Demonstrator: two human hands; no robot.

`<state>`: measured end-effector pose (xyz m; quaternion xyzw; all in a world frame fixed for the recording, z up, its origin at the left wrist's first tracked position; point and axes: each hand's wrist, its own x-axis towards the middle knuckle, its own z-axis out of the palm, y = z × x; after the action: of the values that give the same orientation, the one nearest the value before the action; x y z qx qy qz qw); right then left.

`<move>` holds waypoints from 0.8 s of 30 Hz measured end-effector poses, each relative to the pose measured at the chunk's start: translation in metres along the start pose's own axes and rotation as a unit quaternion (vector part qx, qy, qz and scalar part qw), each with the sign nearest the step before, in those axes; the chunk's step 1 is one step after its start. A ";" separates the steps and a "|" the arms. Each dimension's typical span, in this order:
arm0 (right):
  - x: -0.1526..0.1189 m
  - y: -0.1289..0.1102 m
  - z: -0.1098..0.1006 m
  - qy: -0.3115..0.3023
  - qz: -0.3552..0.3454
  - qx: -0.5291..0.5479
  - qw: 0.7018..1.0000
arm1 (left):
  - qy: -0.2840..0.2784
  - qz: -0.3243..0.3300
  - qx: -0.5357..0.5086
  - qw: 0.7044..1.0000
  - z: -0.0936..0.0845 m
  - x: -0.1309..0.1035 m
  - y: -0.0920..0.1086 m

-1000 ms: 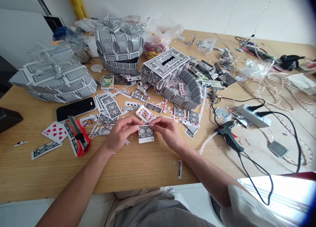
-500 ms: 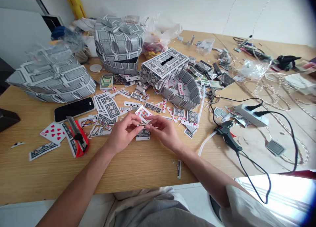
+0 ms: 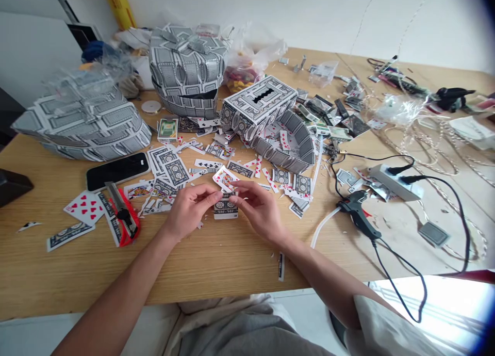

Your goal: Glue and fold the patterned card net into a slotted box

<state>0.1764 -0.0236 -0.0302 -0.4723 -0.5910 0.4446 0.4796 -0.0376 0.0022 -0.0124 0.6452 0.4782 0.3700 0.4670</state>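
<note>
My left hand (image 3: 193, 207) pinches the upper left edge of a small folded playing-card piece (image 3: 225, 207) with a dark patterned back and a white lower strip. On its other side, my right hand (image 3: 257, 206) grips the upper right edge between thumb and fingers. The piece is held low over the table; whether it touches the wood I cannot tell. Just beyond the fingertips lies a face card (image 3: 224, 178). Cut card strips (image 3: 240, 168) are scattered past both hands. A red utility knife (image 3: 126, 216) with its blade out rests left of my left hand.
A phone (image 3: 117, 171) lies at the left. Behind stand two woven card baskets (image 3: 83, 118) and a card-covered box (image 3: 263, 100), near a curved card tray (image 3: 286, 162). On the right are a glue gun (image 3: 358, 216), its cable and a power strip (image 3: 394, 180).
The card piece has tilted so more of its patterned face shows between my hands. My fingers have shifted slightly apart along its top edge.
</note>
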 end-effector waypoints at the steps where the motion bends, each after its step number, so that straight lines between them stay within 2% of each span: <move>1: -0.001 -0.001 0.000 -0.012 0.007 0.006 1.000 | 0.006 -0.013 -0.020 1.000 -0.001 0.001 0.000; 5: -0.004 -0.004 0.001 -0.040 0.019 0.006 0.999 | 0.029 -0.078 -0.102 0.991 -0.001 0.004 0.000; 9: -0.001 -0.002 0.000 -0.036 0.025 0.022 0.999 | 0.030 -0.096 -0.126 0.987 0.001 0.005 -0.002; 11: 0.002 -0.001 -0.001 -0.020 0.043 0.039 0.998 | 0.036 -0.085 -0.114 0.989 0.002 0.004 -0.004; 15: 0.008 0.001 -0.001 0.007 0.094 0.067 0.993 | 0.051 -0.019 -0.027 0.998 0.002 0.001 -0.006; 20: 0.010 0.001 0.000 0.004 0.089 0.099 0.991 | -0.002 -0.011 -0.085 0.996 0.001 0.000 -0.002; 24: 0.009 -0.001 0.000 -0.007 0.098 0.151 0.984 | 0.005 0.007 -0.056 0.998 0.001 0.001 0.000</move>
<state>0.1750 -0.0146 -0.0277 -0.4475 -0.4713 0.5768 0.4950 -0.0362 0.0031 -0.0130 0.6200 0.4543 0.4025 0.4973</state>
